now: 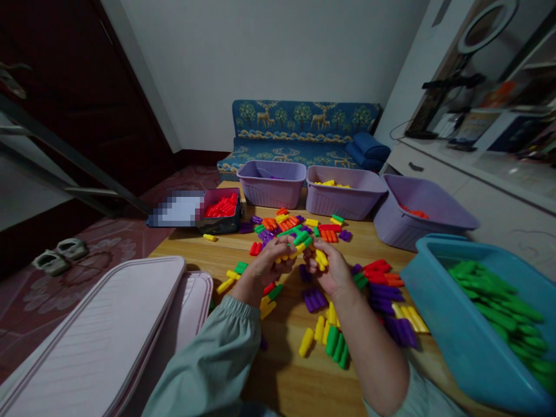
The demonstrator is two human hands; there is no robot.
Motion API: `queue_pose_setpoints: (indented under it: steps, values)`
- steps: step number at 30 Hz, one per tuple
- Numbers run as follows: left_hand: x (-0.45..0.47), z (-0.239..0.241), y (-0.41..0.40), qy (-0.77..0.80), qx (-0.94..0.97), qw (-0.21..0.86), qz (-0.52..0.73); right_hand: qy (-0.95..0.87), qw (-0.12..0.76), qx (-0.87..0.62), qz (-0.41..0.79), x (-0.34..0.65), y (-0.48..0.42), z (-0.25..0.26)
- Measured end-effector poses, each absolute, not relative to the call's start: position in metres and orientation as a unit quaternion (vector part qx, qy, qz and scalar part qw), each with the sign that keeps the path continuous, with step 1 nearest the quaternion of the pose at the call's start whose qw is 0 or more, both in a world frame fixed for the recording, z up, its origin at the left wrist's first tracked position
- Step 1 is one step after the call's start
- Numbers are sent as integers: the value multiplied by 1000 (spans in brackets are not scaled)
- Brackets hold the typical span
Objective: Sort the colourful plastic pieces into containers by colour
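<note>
Over the middle of the wooden table, my left hand [275,259] is closed around green and yellow plastic blocks [302,240], which look joined together. Close beside it, my right hand [328,269] grips yellow plastic blocks [321,259]. The hands nearly meet, and I cannot tell whether the two groups of blocks are connected. Beneath and around them lie more capsule-shaped blocks: purple blocks [314,299], green blocks [337,346], a single yellow block [306,342] and orange blocks [329,233]. Several lie side by side in small rows.
Lilac bins [273,194] line the table's far side, holding purple, yellow and red-orange blocks. A blue bin [460,324] of green blocks stands at right. A dark box [219,225] holds red blocks at left. Pale lids [99,330] lean near left; a patterned sofa [304,124] stands behind.
</note>
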State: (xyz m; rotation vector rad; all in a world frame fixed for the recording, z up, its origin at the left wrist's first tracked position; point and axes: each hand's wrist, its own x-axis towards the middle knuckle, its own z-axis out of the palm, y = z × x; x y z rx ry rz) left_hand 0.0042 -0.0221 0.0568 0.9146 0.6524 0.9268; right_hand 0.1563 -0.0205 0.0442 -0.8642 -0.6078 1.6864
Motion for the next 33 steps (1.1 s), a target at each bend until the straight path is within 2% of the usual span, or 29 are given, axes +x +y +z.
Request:
queue_pose_setpoints:
  steps: [3, 7, 15, 21, 24, 27, 33]
  values:
    - [1, 54, -22, 279, 395, 775, 406, -265, 530, -335, 732, 155, -22, 46]
    - [2, 47, -20, 302, 388, 771, 404, -322, 551, -362, 680, 152, -24, 45]
    - [13, 44, -21, 400, 494, 661, 399, -371, 609, -431, 553, 145, -23, 40]
    - [11, 43, -21, 453, 552, 616, 332, -299, 643, -501, 495, 159, -13, 31]
    - [10, 38, -17, 491, 528, 598, 350, -316, 636, -536, 456, 172, -8, 25]
    - [10, 33, -12, 520, 476, 590, 392, -383, 587, -557, 446, 179, -5, 19]
    - [10, 30, -8, 508, 366, 645, 437, -405, 584, -518, 476, 174, -10, 30]
